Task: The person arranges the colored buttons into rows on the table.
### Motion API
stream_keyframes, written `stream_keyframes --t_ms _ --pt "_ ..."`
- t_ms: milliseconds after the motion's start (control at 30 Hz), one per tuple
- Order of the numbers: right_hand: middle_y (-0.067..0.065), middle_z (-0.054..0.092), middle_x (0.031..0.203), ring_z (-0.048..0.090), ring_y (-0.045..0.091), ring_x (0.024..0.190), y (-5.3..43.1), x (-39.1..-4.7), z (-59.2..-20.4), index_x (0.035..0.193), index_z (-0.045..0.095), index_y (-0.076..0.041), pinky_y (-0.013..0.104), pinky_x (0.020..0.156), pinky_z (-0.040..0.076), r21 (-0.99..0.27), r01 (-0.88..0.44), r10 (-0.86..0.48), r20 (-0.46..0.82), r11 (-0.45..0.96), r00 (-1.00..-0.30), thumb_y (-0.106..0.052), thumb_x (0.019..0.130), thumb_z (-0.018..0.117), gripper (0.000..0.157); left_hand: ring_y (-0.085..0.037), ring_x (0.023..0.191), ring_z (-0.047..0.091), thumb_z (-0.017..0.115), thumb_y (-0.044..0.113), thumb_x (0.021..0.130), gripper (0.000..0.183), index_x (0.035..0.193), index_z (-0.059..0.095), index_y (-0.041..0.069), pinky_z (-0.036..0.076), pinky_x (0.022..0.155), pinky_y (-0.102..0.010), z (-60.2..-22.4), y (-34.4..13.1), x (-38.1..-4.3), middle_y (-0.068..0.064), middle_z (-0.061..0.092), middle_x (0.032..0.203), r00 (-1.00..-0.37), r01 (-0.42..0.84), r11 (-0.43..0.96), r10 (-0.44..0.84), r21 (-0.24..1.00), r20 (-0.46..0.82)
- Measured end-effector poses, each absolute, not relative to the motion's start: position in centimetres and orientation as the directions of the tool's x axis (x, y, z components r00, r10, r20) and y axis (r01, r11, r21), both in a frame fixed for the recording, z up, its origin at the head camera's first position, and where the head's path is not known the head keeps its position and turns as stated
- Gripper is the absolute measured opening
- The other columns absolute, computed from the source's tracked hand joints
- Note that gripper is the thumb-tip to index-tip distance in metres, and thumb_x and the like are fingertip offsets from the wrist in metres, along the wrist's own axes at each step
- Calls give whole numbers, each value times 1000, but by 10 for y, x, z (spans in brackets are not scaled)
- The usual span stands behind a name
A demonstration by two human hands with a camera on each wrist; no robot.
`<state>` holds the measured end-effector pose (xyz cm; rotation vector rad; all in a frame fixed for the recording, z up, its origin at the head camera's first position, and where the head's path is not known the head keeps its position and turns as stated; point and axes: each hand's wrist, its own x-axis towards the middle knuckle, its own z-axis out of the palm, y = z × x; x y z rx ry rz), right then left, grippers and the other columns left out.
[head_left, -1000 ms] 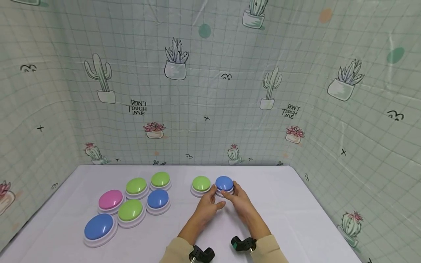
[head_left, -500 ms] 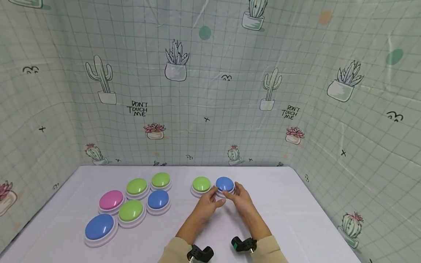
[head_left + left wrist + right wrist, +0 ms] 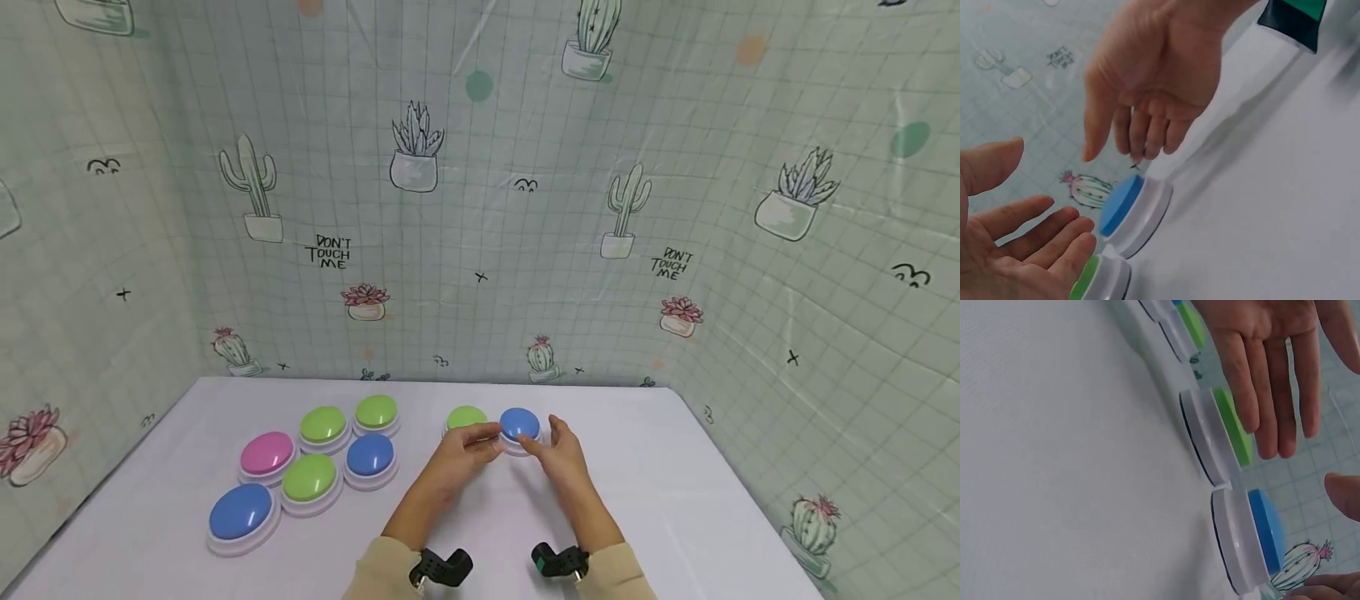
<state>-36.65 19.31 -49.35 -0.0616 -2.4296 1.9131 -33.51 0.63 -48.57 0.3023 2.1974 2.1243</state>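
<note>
A blue dome push button [image 3: 519,424] on a round white base stands at the back right of the table, beside a green push button [image 3: 466,415] on a like base. My left hand [image 3: 460,460] is just in front of the green button and partly covers it in the head view. In the left wrist view, the left hand [image 3: 1029,247] has its fingers extended and holds nothing. My right hand [image 3: 566,462] is at the right of the blue button, thumb and fingers spread apart. Seen from the left wrist, the right hand [image 3: 1154,75] is above the blue button with no grip on it.
On the left of the white table [image 3: 645,517] several more push buttons stand grouped close together: a pink button [image 3: 267,453], a large blue button [image 3: 242,512], another blue button [image 3: 370,455] and green buttons [image 3: 308,477]. A cactus-print cloth [image 3: 495,233] hangs behind and at the sides.
My left hand has drawn left from the blue button and now overlaps the green one. The right hand has parted slightly to the right. The buttons keep their arrangement; the head view has shifted slightly.
</note>
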Motion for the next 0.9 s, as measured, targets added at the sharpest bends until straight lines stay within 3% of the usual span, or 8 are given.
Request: stream_keyframes --t_ms 167,367,567,900 --pt "38 30 160 30 52 150 187 -362 -491 155 30 16 59 124 29 -947 -52 95 86 318 -992 -14 94 77 83 -31 127 63 70 14 102 39 136 66 -6 50 113 -47 -476 -18 -336 -17 69 133 -984 129 31 129 991 124" --pt "38 37 157 34 50 149 173 -355 -488 153 37 14 57 123 32 -952 -109 126 150 285 -981 -9 93 77 75 -32 122 65 70 11 101 34 132 69 -3 51 110 -51 -459 -55 -333 -16 72 127 -987 158 111 -5 981 159" --pt "37 42 155 39 50 147 152 -348 -488 151 41 14 56 121 36 -953 -163 83 189 255 -978 -9 93 78 72 -39 126 63 72 13 101 40 137 66 -2 54 106 -52 -450 -96 -329 -19 68 134 -979 138 267 -111 954 173" --pt "38 42 154 40 50 146 127 -330 -484 149 41 17 54 121 36 -955 -213 -64 204 205 -977 -7 93 78 72 -43 134 56 72 15 100 49 144 59 -4 49 112 -56 -450 -139 -321 -24 61 143 -979 78 353 -151 933 139"
